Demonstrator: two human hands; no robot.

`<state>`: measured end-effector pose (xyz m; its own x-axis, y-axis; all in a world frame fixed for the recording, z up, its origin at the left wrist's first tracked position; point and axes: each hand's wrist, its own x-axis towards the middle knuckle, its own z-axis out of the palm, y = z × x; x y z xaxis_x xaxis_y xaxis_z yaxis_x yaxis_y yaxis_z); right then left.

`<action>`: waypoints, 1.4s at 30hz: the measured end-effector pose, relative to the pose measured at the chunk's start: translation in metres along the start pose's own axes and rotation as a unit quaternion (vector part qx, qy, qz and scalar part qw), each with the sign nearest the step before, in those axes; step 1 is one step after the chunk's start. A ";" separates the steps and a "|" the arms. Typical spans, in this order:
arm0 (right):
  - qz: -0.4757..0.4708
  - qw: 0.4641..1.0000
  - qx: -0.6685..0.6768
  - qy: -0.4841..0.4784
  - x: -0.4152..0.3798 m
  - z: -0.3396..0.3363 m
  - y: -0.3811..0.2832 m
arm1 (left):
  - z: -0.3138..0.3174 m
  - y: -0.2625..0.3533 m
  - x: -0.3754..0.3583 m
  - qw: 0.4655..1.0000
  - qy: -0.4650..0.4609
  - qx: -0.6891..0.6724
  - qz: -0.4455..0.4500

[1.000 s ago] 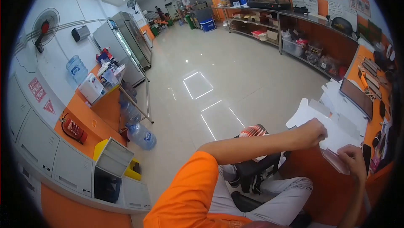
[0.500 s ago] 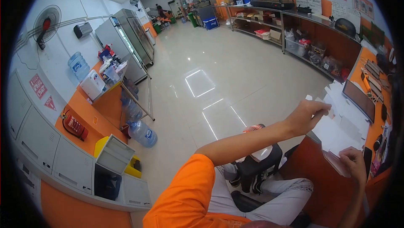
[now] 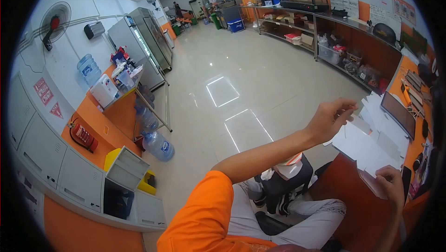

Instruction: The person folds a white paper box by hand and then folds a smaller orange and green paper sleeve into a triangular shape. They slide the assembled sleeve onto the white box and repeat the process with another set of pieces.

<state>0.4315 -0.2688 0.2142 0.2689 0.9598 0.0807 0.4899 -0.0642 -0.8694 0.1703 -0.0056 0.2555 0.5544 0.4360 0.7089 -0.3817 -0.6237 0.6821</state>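
My left hand (image 3: pixel 333 118) is raised over the left edge of the white papers (image 3: pixel 367 142), thumb and fingers pinched together. Whether anything thin is between its fingertips is too small to tell. Nearer to me, my right hand (image 3: pixel 389 183) has its fingers curled on the near edge of a paper stack (image 3: pixel 371 183) that sticks out past the desk edge. A tablet (image 3: pixel 398 114) leans at the far side of the papers, and a dark phone (image 3: pixel 406 177) lies beside my right hand.
The orange desk (image 3: pixel 403 77) carries cables and small devices. Below my left arm is a black seat (image 3: pixel 297 177) with a white and orange item (image 3: pixel 290 167) on it. Water bottles (image 3: pixel 158 146), lockers (image 3: pixel 79 182) and a metal shelf (image 3: pixel 297 40) stand around the room. A person (image 3: pixel 178 10) is far back.
My left hand has moved slightly left and up from the papers. My right hand stays at the near paper edge. More of the white and orange item shows below my arm.
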 end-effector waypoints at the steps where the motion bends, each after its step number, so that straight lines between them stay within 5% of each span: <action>1: -0.001 1.000 0.000 0.000 0.000 0.001 -0.001 | 0.000 0.000 0.000 1.000 0.010 -0.021 -0.007; 5: -0.004 1.000 0.008 0.004 0.000 0.001 0.001 | -0.011 0.001 0.002 0.999 0.029 -0.021 0.024; 7: -0.019 1.000 0.006 -0.001 0.001 -0.001 0.007 | -0.023 0.014 -0.001 0.997 0.020 -0.054 -0.044; 11: -0.013 1.000 0.005 0.004 0.000 0.000 0.006 | -0.043 0.018 -0.015 0.999 0.021 -0.015 -0.043; 22: -0.047 0.994 -0.047 0.084 -0.012 0.015 0.021 | -0.132 0.010 -0.112 0.965 0.161 0.017 -0.207; 24: -0.187 0.945 -0.221 0.152 -0.016 0.023 0.013 | -0.154 0.004 -0.142 0.951 0.202 0.043 -0.232; 28: -0.230 0.907 -0.258 0.240 -0.040 0.054 -0.002 | -0.201 -0.007 -0.207 0.902 0.319 0.097 -0.274; 30: -0.331 0.870 -0.252 0.264 -0.053 0.078 -0.003 | -0.222 -0.020 -0.250 0.874 0.352 0.125 -0.311; 32: -0.323 0.896 -0.192 0.238 -0.078 0.114 0.031 | -0.235 -0.043 -0.305 0.840 0.378 0.162 -0.354; 34: -0.381 0.910 -0.120 0.113 -0.090 0.154 0.033 | -0.236 -0.060 -0.354 0.799 0.363 0.272 -0.394; 38: -0.306 0.942 -0.124 -0.060 -0.134 0.218 0.099 | -0.203 -0.076 -0.416 0.747 0.367 0.353 -0.427; 42: -0.243 0.947 -0.183 -0.102 -0.170 0.241 0.188 | -0.178 -0.062 -0.391 0.704 0.316 0.444 -0.455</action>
<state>0.2774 -0.3783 -0.0803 -0.2093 0.9308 0.2998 0.7795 0.3439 -0.5236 -0.1544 -0.0212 -0.0319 -0.2776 0.9435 0.1809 0.6877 0.0637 0.7232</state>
